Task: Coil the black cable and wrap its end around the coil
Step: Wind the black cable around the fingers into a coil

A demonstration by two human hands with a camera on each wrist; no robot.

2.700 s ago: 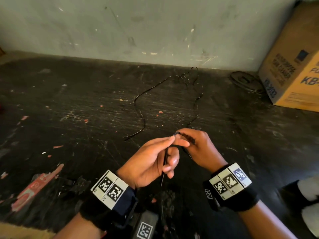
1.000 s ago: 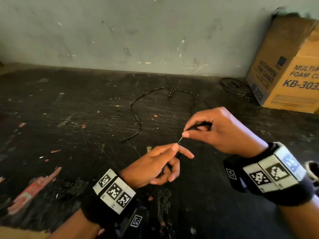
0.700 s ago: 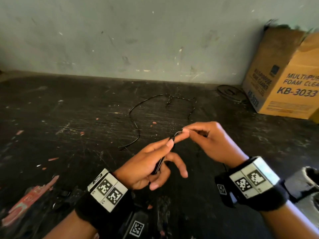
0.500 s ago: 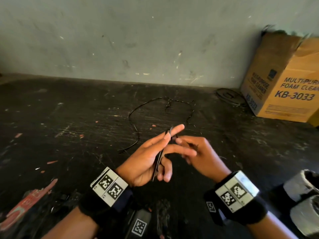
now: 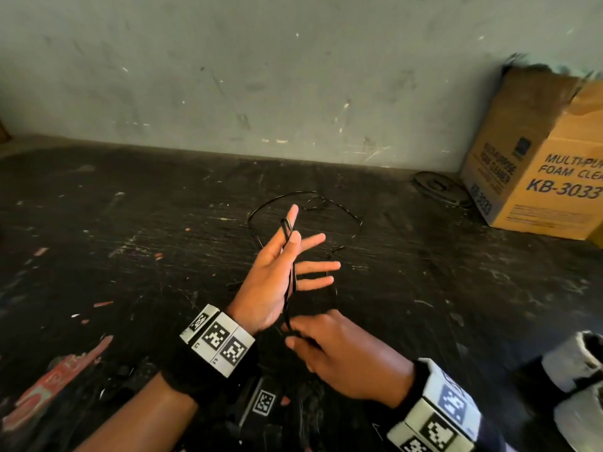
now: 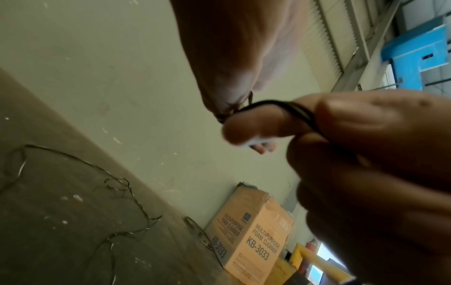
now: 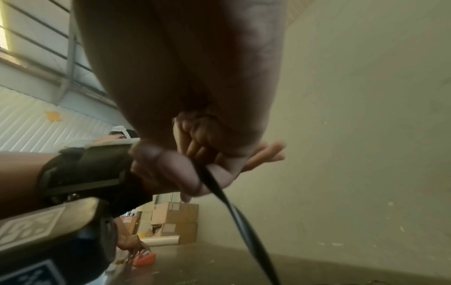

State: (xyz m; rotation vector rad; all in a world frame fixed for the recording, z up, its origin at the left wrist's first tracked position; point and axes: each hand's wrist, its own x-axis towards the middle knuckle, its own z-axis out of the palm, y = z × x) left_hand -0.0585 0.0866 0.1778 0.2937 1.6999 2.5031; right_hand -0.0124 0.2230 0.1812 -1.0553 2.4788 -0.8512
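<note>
The thin black cable (image 5: 290,275) runs in a few strands down my left palm. My left hand (image 5: 288,233) is raised with the palm facing me and three fingers spread. Its thumb pinches the top of the loops against the index finger; the left wrist view shows the cable (image 6: 280,106) bent over a fingertip there. My right hand (image 5: 295,334) sits just below the left wrist and pinches the lower end of the loops. In the right wrist view the cable (image 7: 231,208) leaves its fingers downward. The loose remainder (image 5: 346,208) lies curved on the table beyond.
The dark scratched table (image 5: 130,239) ends at a grey wall. A cardboard box (image 5: 538,177) stands at the back right with a dark wire ring (image 5: 437,187) beside it. A red scrap (image 5: 49,386) lies at front left and shoes (image 5: 574,386) show at bottom right.
My right hand has dropped from the left fingertips to below the left wrist, drawing the cable down along the palm. The left hand has lifted and spread its fingers.
</note>
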